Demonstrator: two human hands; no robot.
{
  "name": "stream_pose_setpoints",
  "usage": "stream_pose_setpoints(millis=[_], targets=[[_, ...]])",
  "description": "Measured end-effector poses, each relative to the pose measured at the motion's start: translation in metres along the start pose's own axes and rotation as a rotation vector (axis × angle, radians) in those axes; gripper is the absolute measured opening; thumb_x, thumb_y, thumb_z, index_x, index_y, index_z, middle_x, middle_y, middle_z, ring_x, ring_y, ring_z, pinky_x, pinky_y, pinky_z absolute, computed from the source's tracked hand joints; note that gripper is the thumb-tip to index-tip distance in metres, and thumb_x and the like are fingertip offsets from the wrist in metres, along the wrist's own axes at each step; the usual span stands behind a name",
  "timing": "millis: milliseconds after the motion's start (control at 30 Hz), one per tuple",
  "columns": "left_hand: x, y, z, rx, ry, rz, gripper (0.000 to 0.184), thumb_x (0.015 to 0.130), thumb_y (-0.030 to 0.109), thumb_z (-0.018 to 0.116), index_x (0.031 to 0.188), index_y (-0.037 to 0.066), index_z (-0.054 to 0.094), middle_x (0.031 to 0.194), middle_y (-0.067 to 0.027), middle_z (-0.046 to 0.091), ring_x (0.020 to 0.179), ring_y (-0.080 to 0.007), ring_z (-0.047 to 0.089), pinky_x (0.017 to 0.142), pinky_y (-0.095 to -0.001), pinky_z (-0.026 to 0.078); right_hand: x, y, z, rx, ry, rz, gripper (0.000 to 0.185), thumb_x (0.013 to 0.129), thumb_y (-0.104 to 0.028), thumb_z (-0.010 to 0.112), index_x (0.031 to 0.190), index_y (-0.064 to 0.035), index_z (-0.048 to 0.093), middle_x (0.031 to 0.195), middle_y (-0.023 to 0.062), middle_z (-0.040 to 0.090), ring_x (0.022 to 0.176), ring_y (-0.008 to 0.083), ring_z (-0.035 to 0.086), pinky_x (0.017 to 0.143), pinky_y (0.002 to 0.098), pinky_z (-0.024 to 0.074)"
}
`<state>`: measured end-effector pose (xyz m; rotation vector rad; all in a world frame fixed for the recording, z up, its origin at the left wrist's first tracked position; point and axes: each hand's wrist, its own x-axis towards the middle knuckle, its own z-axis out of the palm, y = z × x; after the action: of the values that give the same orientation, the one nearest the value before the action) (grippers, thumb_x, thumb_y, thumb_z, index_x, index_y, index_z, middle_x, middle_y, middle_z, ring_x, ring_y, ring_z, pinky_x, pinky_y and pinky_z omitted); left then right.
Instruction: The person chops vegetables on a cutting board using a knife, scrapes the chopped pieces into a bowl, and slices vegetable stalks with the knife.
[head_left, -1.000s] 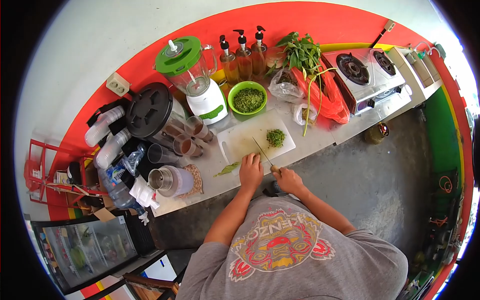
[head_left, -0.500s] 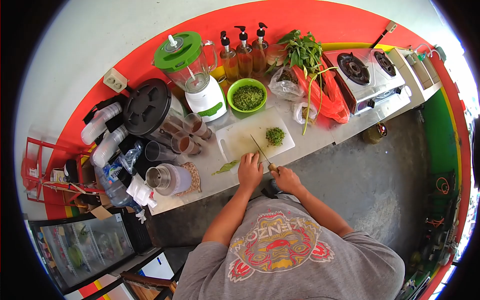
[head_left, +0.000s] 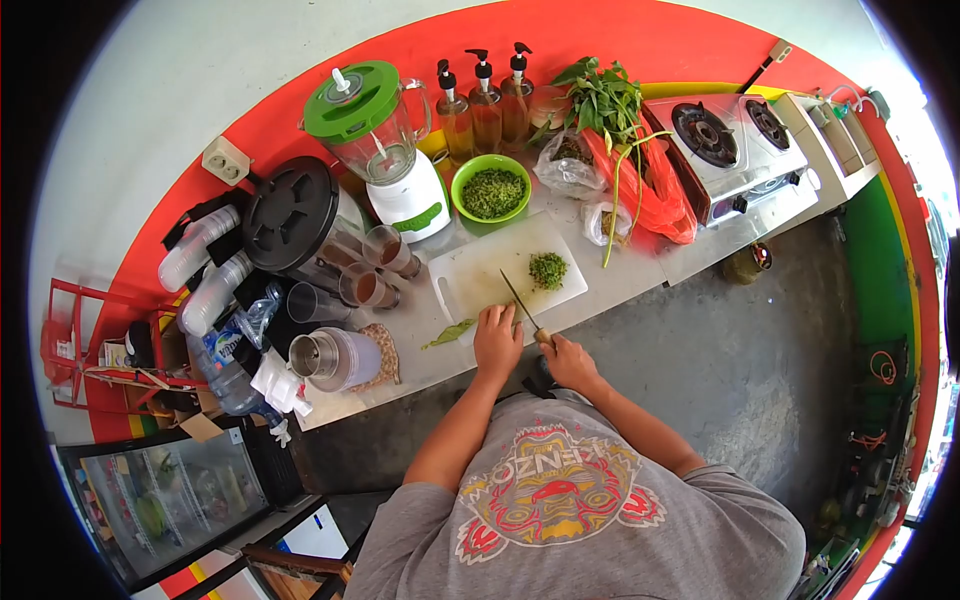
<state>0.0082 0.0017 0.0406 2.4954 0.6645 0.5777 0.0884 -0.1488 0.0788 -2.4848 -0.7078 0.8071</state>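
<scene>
Right hand grasps knife by handle at near edge of board, blade over it. Left hand beside blade; cannot tell if gripping anything. Chopped greens on board's right; leaf by near-left corner. Risk: blade slipping sideways could nick fingers.

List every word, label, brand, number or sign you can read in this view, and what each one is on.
"KENZO": on the front of the grey T-shirt.
Blue label on the plastic bottle: lettering too blurred to read.
Small boxed item in the red rack: print too small.
Knife and cutting board: no lettering can be made out.
</scene>
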Motion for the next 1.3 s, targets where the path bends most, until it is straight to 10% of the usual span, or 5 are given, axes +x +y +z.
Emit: stream_pose_setpoints(millis=[1300], targets=[[-0.001, -0.01, 0.001, -0.013, -0.008, -0.058, 0.039, 0.081, 0.019, 0.08, 0.116, 0.004, 0.07, 0.12, -0.0075, 0.065, 0.116, -0.0294, 0.059, 0.096, -0.0399, 0.051, -0.001, 0.001, -0.005, -0.017, -0.103, 0.035, 0.041, 0.098, -0.043, 0.058, 0.117, -0.0076, 0.067, 0.105, 0.0273, 0.071, 0.1, 0.0481, 0.067, 0.088, 0.0565, 0.0529]])
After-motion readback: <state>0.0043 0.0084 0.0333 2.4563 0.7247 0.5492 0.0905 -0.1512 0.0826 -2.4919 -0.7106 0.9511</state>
